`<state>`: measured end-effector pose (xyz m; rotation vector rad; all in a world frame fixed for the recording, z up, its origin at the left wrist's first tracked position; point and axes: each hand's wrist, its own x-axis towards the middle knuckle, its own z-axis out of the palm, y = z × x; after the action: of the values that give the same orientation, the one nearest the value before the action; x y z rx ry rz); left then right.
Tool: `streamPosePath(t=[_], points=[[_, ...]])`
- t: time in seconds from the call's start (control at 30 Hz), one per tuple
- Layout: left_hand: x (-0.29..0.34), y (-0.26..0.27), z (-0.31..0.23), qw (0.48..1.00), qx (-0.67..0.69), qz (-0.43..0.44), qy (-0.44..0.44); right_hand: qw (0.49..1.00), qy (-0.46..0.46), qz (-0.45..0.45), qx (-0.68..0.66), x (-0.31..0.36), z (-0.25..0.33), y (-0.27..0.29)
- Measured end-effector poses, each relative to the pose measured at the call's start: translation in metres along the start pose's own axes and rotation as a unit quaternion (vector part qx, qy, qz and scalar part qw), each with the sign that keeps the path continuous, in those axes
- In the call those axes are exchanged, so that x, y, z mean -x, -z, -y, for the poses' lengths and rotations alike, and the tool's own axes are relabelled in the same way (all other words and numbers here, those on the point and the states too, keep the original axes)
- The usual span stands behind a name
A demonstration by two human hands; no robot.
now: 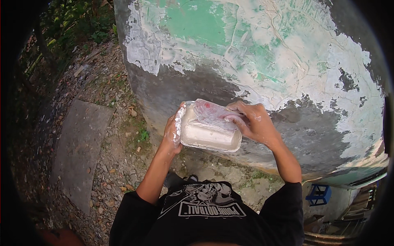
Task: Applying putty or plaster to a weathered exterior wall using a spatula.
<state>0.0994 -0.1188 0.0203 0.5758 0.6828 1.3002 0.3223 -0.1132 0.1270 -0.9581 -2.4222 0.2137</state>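
- Head view: left hand [174, 129], smeared white, holds the white plastic tub [210, 148] by its left end; fingers underneath hidden.
- Right hand [259, 123]: fingers pinch the right end of a flat, smeared spreader sheet [208, 110] over the tub's far half.
- Tub sits between both hands, held up before the patchy wall [250, 53]; white paste [210, 133] inside.
- Risk: tub could tip or drop; likely cause, one-ended hold, smeared hand, hard push from sheet.
- Risk: sheet could twist or slip; cause, pinch at one end only, coated surface.
- Risk: paste could drip onto stony ground [119, 160] if sheet is overloaded.
- Risk: loose wall flakes might contaminate paste.
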Motion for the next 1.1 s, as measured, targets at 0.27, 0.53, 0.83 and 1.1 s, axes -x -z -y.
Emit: streamPosePath(t=[0.27,0.53,0.83,1.1], points=[[0.0,-0.005,0.003,0.999,-0.049,-0.002,0.008,0.989,0.005,0.021,0.149,0.008,-0.004,-0.021],[-0.003,0.003,0.003,0.999,-0.045,-0.008,0.0,0.967,0.151,-0.105,0.175,0.019,-0.019,-0.031],[-0.012,0.009,0.001,0.997,-0.07,-0.041,0.007,0.911,0.29,-0.215,0.197,0.014,-0.02,-0.011],[-0.019,0.005,-0.015,0.999,0.024,0.03,-0.026,0.911,0.311,-0.219,0.159,0.006,-0.006,0.009]])
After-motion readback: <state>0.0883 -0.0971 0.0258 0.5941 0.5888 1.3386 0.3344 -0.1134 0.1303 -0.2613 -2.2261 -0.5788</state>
